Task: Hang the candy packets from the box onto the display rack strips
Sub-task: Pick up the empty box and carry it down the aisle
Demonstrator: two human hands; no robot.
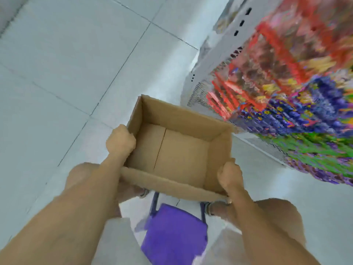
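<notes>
Cardboard box point(181, 150), empty, walls gripped by left hand point(120, 140) and right hand point(230, 176); display rack point(277, 64) rightward, nearer right hand.

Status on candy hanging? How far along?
Looks done: the box shows only bare cardboard inside, and the display rack at right is crowded with colourful packets, though blurred. In hand: left hand and right hand each grip a box wall, holding it over a purple stool. Left: probably just clearing the box away.

Bright, even light; heavy motion blur smears the rack point(286, 88).
</notes>
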